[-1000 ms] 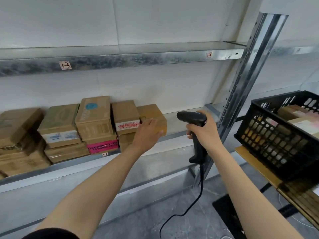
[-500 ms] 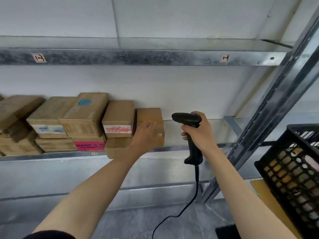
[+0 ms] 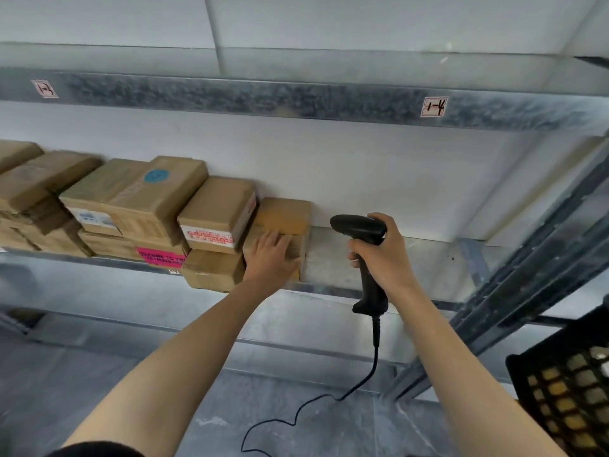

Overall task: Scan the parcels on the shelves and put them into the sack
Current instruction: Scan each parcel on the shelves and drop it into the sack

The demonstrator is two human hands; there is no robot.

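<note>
Both arms reach forward; left grip point(image 3: 268, 255) seemingly flat-fingered, right grip point(image 3: 384, 255) clenched round scanner point(image 3: 359, 227).

Tag point(image 3: 44, 89) "1-3", second tag point(image 3: 434, 107) "1-4" on shelf beam point(image 3: 250, 97) — pink label point(image 3: 161, 255) on parcel point(image 3: 112, 247): "WELCOME TO TH".

Bare shelf point(image 3: 412, 258) right of the boxes point(image 3: 131, 209)

Brown cardboard parcels point(image 3: 131, 206) are stacked two high along the shelf point(image 3: 412, 262) — one marked with a blue sticker point(image 3: 156, 175), one with a pink label point(image 3: 160, 255). The end parcel point(image 3: 284, 215) is touched by the left hand point(image 3: 268, 257); a black corded scanner point(image 3: 359, 229) is held upright beside it.
</note>
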